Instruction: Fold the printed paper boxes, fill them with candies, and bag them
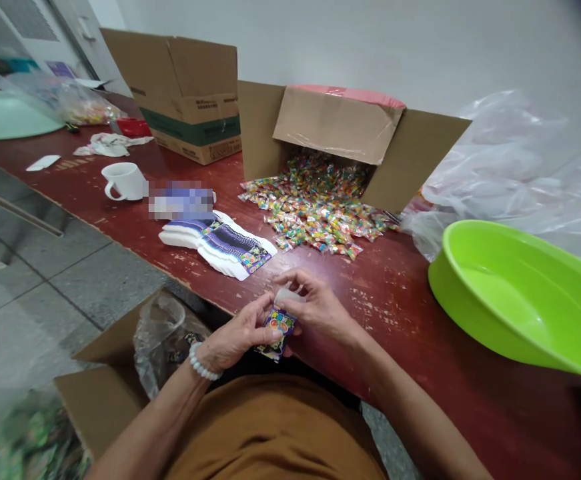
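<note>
My left hand [243,333], with a beaded bracelet on its wrist, holds a small purple printed packet [281,323] just over the table's front edge. The thumb lies across the packet's lower part. At its white top flap [289,295] are the bent fingers of my right hand [323,308], closed on the flap. Whether anything is inside the packet cannot be seen. Beyond my hands, a fanned stack of flat printed packets [220,247] lies on the table. Behind it, a heap of small wrapped candies [315,217] spills from a cardboard box [340,123] on its side.
On the right of the red table [370,293] sits a green basin [500,300], with clear plastic bags [510,160] behind it. A white mug [129,181] and another cardboard box [195,100] stand to the left. Below is an open carton [105,400] with a plastic liner.
</note>
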Available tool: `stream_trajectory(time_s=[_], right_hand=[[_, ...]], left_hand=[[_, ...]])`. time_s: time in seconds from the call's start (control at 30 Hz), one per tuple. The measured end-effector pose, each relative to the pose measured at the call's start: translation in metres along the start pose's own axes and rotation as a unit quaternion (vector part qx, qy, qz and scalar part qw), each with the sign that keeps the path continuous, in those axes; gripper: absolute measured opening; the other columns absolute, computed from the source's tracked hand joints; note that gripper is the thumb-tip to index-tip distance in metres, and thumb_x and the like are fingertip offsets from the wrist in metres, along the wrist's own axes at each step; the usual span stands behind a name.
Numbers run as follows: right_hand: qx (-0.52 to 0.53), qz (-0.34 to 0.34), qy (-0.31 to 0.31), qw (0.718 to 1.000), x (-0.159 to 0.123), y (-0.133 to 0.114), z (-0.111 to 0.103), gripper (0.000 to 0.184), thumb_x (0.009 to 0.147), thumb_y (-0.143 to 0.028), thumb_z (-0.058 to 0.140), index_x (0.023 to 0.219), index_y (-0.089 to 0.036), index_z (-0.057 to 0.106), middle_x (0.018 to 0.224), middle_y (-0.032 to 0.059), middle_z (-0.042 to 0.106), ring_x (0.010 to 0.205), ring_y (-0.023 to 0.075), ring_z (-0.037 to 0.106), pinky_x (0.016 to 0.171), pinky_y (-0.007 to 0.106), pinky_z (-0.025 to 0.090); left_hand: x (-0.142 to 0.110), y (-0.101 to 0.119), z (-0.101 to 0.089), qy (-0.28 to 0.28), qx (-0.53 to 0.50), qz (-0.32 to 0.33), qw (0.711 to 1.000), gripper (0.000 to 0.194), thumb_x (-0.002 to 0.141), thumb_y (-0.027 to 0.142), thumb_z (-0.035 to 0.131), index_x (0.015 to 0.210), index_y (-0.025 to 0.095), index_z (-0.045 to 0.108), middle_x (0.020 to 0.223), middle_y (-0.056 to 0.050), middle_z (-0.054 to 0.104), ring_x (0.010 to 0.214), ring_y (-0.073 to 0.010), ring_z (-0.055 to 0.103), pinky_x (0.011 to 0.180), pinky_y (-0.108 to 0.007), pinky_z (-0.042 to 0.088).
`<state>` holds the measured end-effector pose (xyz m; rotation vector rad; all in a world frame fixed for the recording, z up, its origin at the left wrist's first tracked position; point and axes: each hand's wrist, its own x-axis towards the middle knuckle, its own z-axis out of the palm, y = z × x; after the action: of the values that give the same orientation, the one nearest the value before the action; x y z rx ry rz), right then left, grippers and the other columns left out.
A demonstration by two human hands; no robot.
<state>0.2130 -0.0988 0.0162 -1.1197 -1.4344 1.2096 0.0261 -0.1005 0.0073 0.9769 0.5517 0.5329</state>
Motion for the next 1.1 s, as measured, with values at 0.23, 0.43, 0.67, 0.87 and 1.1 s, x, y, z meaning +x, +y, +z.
stream_trajectory(time_s=[0.23,0.43,0.67,0.87,1.1], right_hand=[[0.197,0.112,-0.018,0.974,-0.001,0.01,0.0,0.038,0.072,-0.038,0.079,0.103,-0.022,0.065,0.083,0.0005,0.068,0.058,0.0108,0.056,0.051,0.023,0.046],[0.228,0.1,0.004,0.968,-0.005,0.027,0.019,0.028,0.069,-0.036,0.082,0.089,-0.02,0.07,0.071,-0.0009,0.064,0.051,0.0103,0.052,0.049,0.024,0.045],[-0.062,-0.09,0.048,0.993,-0.013,0.02,0.015,0.017,0.088,-0.036,0.064,0.085,-0.022,0.075,0.085,0.0042,0.073,0.076,0.0175,0.065,0.073,0.031,0.052],[0.097,0.075,0.021,0.992,-0.007,0.024,0.015,0.024,0.074,-0.039,0.078,0.083,-0.018,0.072,0.083,0.0037,0.075,0.052,0.0096,0.057,0.049,0.022,0.047],[0.133,0.096,0.032,0.986,0.003,0.022,0.02,0.019,0.071,-0.034,0.078,0.074,-0.017,0.069,0.083,0.005,0.074,0.056,0.0125,0.061,0.049,0.024,0.047]], left_hand=[[0.011,-0.005,0.003,0.103,-0.138,-0.013,0.985,0.036,0.083,0.043,0.064,0.107,0.016,0.066,0.079,-0.008,0.072,0.058,-0.0217,0.068,0.056,-0.033,0.054],[0.014,-0.009,0.009,0.166,-0.095,0.014,0.981,0.031,0.081,0.041,0.071,0.096,0.014,0.07,0.075,-0.006,0.07,0.055,-0.0163,0.063,0.05,-0.026,0.051],[0.011,-0.005,0.006,0.155,-0.163,-0.063,0.972,0.045,0.085,0.058,0.06,0.091,0.015,0.07,0.069,-0.007,0.069,0.05,-0.0184,0.063,0.049,-0.031,0.053],[0.013,0.0,0.016,0.18,-0.179,-0.051,0.966,0.053,0.095,0.055,0.043,0.123,0.015,0.065,0.071,-0.006,0.068,0.053,-0.0171,0.063,0.048,-0.027,0.052],[0.015,-0.005,0.016,0.244,-0.137,-0.045,0.959,0.048,0.091,0.05,0.056,0.124,0.016,0.065,0.074,-0.005,0.07,0.052,-0.0156,0.063,0.046,-0.024,0.051]])
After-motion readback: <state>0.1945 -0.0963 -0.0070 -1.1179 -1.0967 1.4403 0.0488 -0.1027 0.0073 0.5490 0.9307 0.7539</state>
